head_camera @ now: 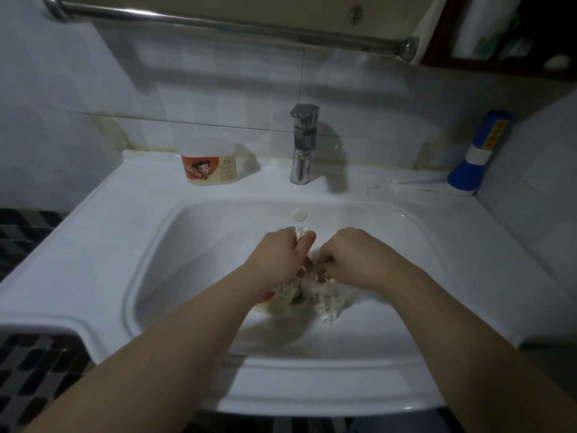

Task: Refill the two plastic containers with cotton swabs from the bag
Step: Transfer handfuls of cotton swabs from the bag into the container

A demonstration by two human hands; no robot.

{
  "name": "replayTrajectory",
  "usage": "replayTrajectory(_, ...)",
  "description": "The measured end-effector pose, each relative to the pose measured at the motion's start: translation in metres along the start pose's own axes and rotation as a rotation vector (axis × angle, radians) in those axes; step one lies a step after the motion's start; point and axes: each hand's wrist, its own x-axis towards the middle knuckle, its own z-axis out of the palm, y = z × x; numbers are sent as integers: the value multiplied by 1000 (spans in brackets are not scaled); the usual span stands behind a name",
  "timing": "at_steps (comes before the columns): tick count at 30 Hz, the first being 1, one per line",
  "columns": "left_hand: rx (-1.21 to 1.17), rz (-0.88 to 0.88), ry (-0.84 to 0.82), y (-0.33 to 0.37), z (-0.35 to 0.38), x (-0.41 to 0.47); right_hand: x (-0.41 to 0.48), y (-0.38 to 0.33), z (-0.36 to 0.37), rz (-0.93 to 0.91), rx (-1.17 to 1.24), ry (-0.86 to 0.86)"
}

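Observation:
Over the white sink basin (193, 276), my left hand (281, 254) is closed around a bunch of cotton swabs (301, 231), whose white tips stick out past my fingers. Under that hand stands a plastic container (279, 303) with an orange label, partly hidden by my wrist. My right hand (349, 257) pinches the top of a clear bag of swabs (326, 304) that hangs into the basin beside the container. A second plastic container (209, 165) with a cartoon label stands on the sink ledge at the back left.
A chrome faucet (303, 145) rises at the back centre. A blue and white bottle (477, 154) leans in the back right corner. A metal towel bar (218, 23) runs overhead. Dark mosaic tiles (28, 379) lie at the left.

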Motion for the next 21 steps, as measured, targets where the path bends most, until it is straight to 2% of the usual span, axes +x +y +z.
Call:
replayTrajectory(4,37,-17,0,-4,-5,0,-2,6,-8,-18,45,137)
replayTrajectory(13,-22,-7,68,-1,-4,2,-5,25,-6,107,445,306)
replayTrajectory(17,-16,90,147,0,-5,2,-6,25,-6,103,472,296)
replayTrajectory(21,-6,222,155,3,-1,0,-4,23,-5,35,299,166)
